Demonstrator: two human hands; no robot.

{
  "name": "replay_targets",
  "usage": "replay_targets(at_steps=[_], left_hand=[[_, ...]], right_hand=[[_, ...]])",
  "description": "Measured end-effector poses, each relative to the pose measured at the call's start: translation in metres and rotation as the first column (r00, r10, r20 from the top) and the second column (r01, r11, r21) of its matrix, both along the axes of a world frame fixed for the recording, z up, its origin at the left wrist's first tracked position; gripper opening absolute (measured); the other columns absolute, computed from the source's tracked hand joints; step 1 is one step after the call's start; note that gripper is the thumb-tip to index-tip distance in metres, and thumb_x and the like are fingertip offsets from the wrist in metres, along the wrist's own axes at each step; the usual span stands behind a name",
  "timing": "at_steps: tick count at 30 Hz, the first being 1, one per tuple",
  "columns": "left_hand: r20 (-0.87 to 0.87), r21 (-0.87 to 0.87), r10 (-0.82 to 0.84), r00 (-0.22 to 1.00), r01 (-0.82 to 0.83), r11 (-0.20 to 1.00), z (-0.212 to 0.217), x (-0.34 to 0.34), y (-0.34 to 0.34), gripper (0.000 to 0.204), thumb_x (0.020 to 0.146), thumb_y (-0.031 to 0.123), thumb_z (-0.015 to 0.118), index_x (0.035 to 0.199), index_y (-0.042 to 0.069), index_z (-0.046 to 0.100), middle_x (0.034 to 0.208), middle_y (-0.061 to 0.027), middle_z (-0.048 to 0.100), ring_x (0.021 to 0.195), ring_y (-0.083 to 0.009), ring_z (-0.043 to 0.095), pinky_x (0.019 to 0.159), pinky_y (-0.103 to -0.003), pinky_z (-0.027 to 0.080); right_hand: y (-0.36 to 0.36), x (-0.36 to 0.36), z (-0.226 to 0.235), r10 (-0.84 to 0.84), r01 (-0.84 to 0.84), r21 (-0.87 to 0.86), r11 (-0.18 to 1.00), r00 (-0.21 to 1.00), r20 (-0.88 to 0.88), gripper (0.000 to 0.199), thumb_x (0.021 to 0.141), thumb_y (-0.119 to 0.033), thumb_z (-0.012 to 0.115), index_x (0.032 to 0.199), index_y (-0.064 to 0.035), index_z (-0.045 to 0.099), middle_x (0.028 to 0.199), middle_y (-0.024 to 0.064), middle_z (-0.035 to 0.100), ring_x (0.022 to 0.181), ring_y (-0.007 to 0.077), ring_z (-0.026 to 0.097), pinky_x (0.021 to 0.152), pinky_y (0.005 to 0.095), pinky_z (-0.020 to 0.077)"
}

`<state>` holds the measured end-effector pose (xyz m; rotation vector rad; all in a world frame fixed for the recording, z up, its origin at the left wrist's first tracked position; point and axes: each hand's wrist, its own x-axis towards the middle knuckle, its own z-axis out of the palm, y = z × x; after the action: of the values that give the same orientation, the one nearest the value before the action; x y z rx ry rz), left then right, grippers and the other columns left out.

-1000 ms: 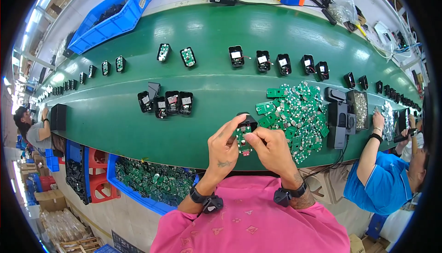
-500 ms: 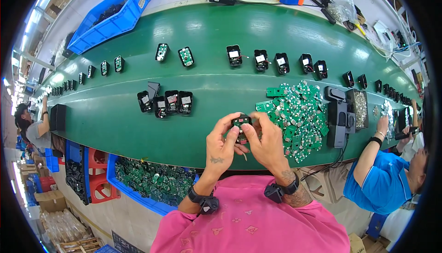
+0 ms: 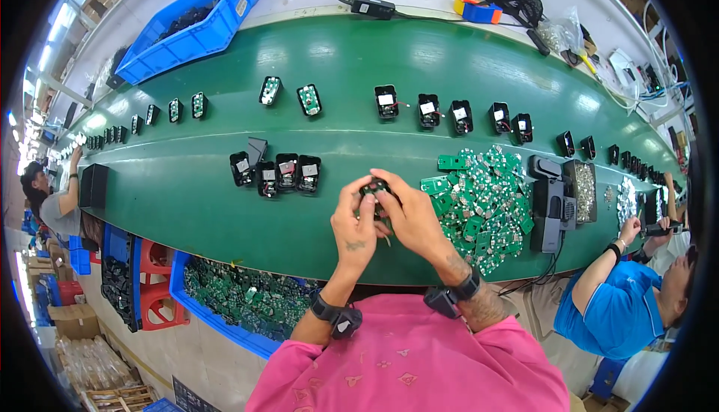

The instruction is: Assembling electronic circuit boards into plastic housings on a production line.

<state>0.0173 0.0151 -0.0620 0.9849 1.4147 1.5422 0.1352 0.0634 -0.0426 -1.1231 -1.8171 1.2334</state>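
Observation:
Both my hands hold one small black housing (image 3: 376, 186) with a green circuit board in it, above the near part of the green bench (image 3: 262, 236). My left hand (image 3: 352, 221) grips its left side, thumb on the board. From the right, my right hand (image 3: 408, 213) wraps round it with the thumb pressed down on top. The fingers hide much of the housing. Right of my hands lies a heap of loose green circuit boards (image 3: 487, 210). To the left stand several black housings (image 3: 287, 168) with white labels inside.
Rows of housings (image 3: 428, 111) run along the bench's middle. A blue crate (image 3: 187, 30) sits at the back left, another blue bin (image 3: 247, 292) of boards below the front edge. Past the heap are a black device (image 3: 548, 206) and a parts tray (image 3: 583, 187). People (image 3: 622, 300) work at both sides.
My hands have shifted slightly left and up with the housing, which now tilts more. My right hand covers more of it. The whole view has shifted a little.

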Motion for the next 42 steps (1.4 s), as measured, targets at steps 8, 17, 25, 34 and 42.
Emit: replay_targets(at_steps=[8, 17, 25, 34, 42], left_hand=[[-0.078, -0.096, 0.072, 0.994, -0.079, 0.992, -0.036, -0.005, -0.016, 0.044, 0.098, 0.01, 0.056, 0.138, -0.002, 0.043, 0.132, -0.017, 0.055, 0.066, -0.0164, 0.068, 0.056, -0.026, 0.055], [-0.09, -0.024, 0.045, 0.995, -0.048, 0.999, -0.05, -0.012, -0.028, 0.023, 0.098, 0.006, 0.055, 0.118, -0.004, 0.058, 0.107, -0.0111, 0.067, 0.066, -0.0123, 0.068, 0.055, -0.023, 0.053], [-0.08, 0.01, 0.012, 0.997, -0.011, 1.0, -0.034, -0.002, -0.017, 0.052, 0.092, -0.002, 0.061, 0.14, -0.002, 0.042, 0.123, -0.0152, 0.061, 0.073, -0.015, 0.07, 0.063, -0.025, 0.058], [0.163, -0.012, -0.188, 0.969, 0.193, 0.981, -0.026, -0.014, -0.042, 0.05, 0.084, -0.006, 0.067, 0.132, -0.001, 0.055, 0.151, -0.0139, 0.031, 0.097, -0.0227, 0.068, 0.077, -0.03, 0.061], [0.302, -0.059, -0.237, 0.923, 0.266, 0.962, -0.003, -0.005, -0.042, 0.038, 0.083, -0.007, 0.06, 0.12, -0.002, 0.065, 0.146, -0.0137, 0.036, 0.079, -0.0185, 0.069, 0.062, -0.024, 0.056]], right_hand=[[0.133, -0.087, 0.01, -0.104, 0.009, 0.247, 0.969, 0.921, 0.375, 0.031, 0.091, -0.02, 0.064, 0.119, -0.0073, 0.067, 0.099, 0.0269, 0.069, 0.092, 0.0445, 0.067, 0.082, 0.0518, 0.0525], [0.164, -0.108, 0.0, -0.495, -0.018, 0.696, 0.718, 0.689, 0.529, 0.036, 0.086, -0.026, 0.069, 0.11, -0.0009, 0.061, 0.099, 0.0197, 0.068, 0.097, 0.0374, 0.064, 0.078, 0.0507, 0.0536], [0.145, -0.035, -0.001, -0.45, -0.044, 0.599, 0.799, 0.617, 0.645, 0.032, 0.077, -0.03, 0.069, 0.094, -0.0028, 0.065, 0.083, 0.0174, 0.07, 0.091, 0.0377, 0.062, 0.075, 0.0502, 0.0498], [0.007, 0.033, 0.018, -0.064, -0.166, 0.374, 0.913, 0.845, 0.531, 0.048, 0.076, -0.025, 0.078, 0.117, -0.0049, 0.063, 0.099, 0.0154, 0.064, 0.096, 0.0356, 0.057, 0.083, 0.0453, 0.0468], [0.055, 0.077, 0.001, 0.05, -0.394, 0.3, 0.869, 0.672, 0.739, 0.039, 0.075, -0.017, 0.077, 0.108, -0.0035, 0.063, 0.099, 0.0126, 0.06, 0.1, 0.032, 0.056, 0.086, 0.044, 0.0466]])
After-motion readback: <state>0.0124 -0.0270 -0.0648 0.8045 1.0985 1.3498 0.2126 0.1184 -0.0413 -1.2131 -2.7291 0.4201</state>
